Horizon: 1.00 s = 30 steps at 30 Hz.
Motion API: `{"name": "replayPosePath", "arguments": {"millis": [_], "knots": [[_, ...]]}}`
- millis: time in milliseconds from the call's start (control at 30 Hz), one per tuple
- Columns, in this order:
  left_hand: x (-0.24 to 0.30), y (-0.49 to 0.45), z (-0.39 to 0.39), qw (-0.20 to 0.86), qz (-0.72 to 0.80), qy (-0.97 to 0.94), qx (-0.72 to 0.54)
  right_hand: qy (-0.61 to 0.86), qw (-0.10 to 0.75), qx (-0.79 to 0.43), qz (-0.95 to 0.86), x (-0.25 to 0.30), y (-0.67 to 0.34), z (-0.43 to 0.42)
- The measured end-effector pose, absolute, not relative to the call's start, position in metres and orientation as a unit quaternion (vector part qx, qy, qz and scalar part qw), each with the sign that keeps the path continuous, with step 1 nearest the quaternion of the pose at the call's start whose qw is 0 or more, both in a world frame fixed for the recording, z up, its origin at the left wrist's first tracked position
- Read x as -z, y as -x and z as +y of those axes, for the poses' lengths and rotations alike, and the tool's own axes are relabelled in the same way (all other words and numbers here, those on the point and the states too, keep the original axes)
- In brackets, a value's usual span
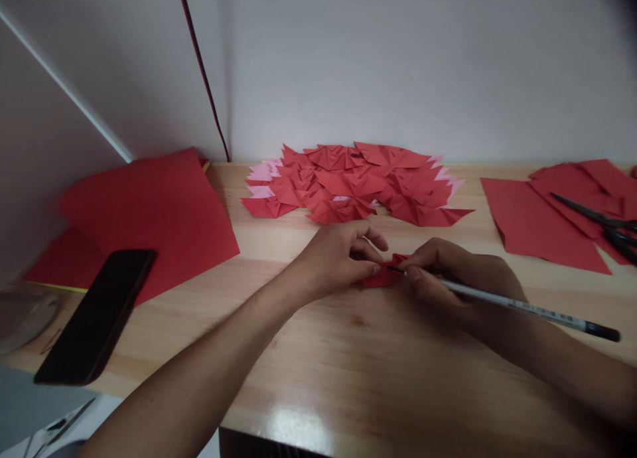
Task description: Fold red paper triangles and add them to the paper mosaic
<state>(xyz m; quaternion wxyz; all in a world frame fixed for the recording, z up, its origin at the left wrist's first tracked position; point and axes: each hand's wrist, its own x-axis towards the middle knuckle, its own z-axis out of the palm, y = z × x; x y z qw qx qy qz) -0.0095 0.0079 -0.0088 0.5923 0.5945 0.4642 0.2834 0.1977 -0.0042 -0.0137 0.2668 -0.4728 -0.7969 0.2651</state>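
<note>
My right hand (448,272) is closed around a slim pen (517,303) with a pale barrel and a black end. The pen's dark tip touches a small folded piece of red paper (379,276) on the table. From the left, my left hand (343,252) grips that paper's edge, thumb low and the other fingers curled above it. Fingers of both hands cover parts of the paper. Just behind them lies a pile of folded red and pink paper pieces (348,182), pleated and with pointed ends.
Large red paper sheets (164,212) lie at the left, with a black phone (97,318) overlapping them. At the right, black scissors (597,216) rest on cut red paper (542,219). A wall (398,66) rises behind the wooden table (373,372), and a cable (202,66) runs down it.
</note>
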Motion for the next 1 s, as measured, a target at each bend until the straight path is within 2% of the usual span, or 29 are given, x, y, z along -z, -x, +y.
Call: {"name": "replayPosePath", "arguments": {"millis": [1000], "knots": [[0.0098,0.0104,0.0089,0.585,0.461,-0.604,-0.283,0.507,0.272,-0.278,-0.769,0.013,-0.1991,-0.0071]]}}
